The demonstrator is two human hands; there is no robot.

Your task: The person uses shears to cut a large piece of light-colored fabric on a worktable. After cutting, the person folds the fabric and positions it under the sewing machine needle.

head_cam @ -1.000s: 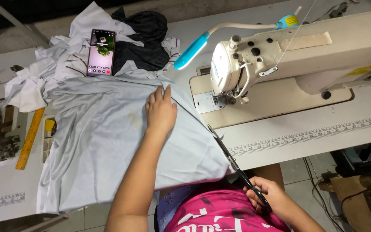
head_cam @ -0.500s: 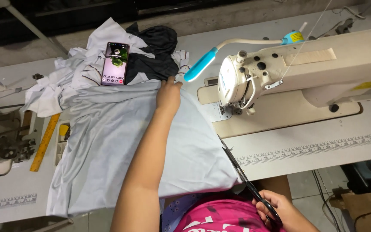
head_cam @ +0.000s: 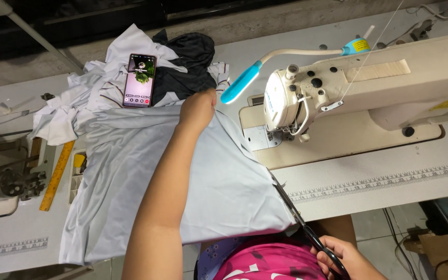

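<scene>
Head view: the left hand (head_cam: 197, 109) presses flat on the pale grey fabric sheet (head_cam: 130, 181) spread on the table (head_cam: 390, 192). The right hand (head_cam: 346, 256), closed around black-handled scissors (head_cam: 299, 220), points the blades diagonally along the fabric's right edge.

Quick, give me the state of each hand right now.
Left hand: palm down, pressing the far edge of the pale grey fabric on the table.
Right hand: closed around the handles of the black scissors, blades at the fabric's right edge.

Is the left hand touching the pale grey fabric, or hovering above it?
Touching. The head view shows the left hand pressed flat on the far edge of the pale grey fabric, with no gap between them. The right hand holds black scissors.
</scene>
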